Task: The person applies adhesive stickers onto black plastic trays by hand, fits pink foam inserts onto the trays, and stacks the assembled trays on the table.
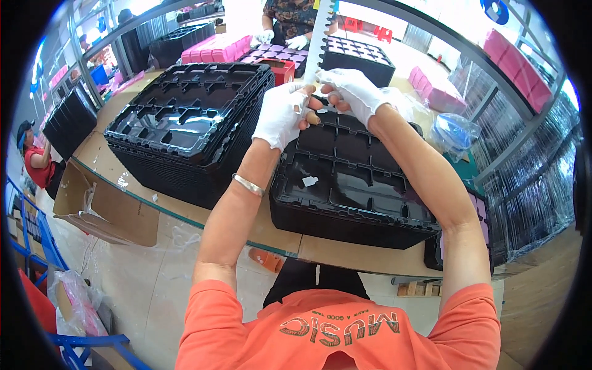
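Observation:
Both hands wear white gloves with bare fingertips and meet above the stack of black plastic trays (357,213) in front of me. My left hand (277,118) has its fingers bent and closed together. Close beside it, my right hand (353,91) pinches with thumb and fingers. Something small and pale seems to be between them, too unclear to name. On the top tray, which has several compartments, lies a small white tag-like piece (309,181). A taller stack of black trays (179,126) stands to the left of my left forearm.
A notched upright post (319,46) rises just beyond my hands. Across the table, a person with gloved hands (297,42) stands at trays with light inserts. Pink stacks (436,89) and a clear plastic bag (455,132) lie at right. A cardboard box (105,206) is below the table's left edge.

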A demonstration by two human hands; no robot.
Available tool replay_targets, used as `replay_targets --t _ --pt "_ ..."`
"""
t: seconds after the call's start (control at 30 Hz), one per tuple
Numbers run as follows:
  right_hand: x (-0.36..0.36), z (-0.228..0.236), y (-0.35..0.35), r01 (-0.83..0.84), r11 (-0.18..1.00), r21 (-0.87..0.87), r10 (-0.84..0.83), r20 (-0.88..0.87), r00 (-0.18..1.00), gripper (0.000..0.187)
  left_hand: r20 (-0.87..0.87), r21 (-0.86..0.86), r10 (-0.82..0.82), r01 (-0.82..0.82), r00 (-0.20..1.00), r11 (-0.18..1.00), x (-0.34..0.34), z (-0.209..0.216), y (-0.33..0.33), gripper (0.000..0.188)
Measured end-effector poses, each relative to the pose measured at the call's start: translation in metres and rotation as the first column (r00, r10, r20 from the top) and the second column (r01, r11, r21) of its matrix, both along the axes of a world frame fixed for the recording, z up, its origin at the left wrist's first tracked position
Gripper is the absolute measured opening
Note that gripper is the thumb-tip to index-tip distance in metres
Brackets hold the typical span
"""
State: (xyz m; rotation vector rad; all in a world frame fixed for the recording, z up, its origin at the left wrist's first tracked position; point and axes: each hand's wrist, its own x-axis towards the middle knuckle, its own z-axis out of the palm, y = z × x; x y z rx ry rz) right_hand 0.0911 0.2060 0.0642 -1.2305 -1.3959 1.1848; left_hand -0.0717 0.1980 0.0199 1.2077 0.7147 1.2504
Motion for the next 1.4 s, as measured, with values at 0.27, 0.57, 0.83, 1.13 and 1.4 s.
replay_targets --t 0.27,0.57,0.83,1.13,1.4 --pt "-0.006 0.009 0.011 0.053 0.998 -0.017 -0.052 0.066 0.996 0.023 -0.278 0.799 0.754 -0.292 0.595 0.525 0.003 -0.032 0.033 0.020" --pt "0.098 0.025 -0.033 0.141 0.990 0.026 -0.142 0.333 0.932 0.018 -0.268 0.487 0.461 -0.294 0.846 0.823 -0.013 -0.030 0.029 0.024" --pt "0.219 -0.026 -0.055 0.301 0.945 -0.131 -0.156 0.628 0.763 0.017 -0.227 0.296 0.380 -0.308 0.897 0.904 -0.013 -0.011 0.022 0.033" --pt "0.227 -0.069 0.006 0.179 0.972 0.155 -0.171 0.982 0.080 0.032 -0.282 0.253 0.333 -0.265 0.900 0.930 -0.006 -0.003 0.013 0.032" --pt "0.246 -0.073 -0.014 -0.270 0.857 0.439 -0.447 0.894 0.033 0.025 -0.308 0.250 0.376 -0.307 0.874 0.918 -0.007 -0.008 0.018 0.034"
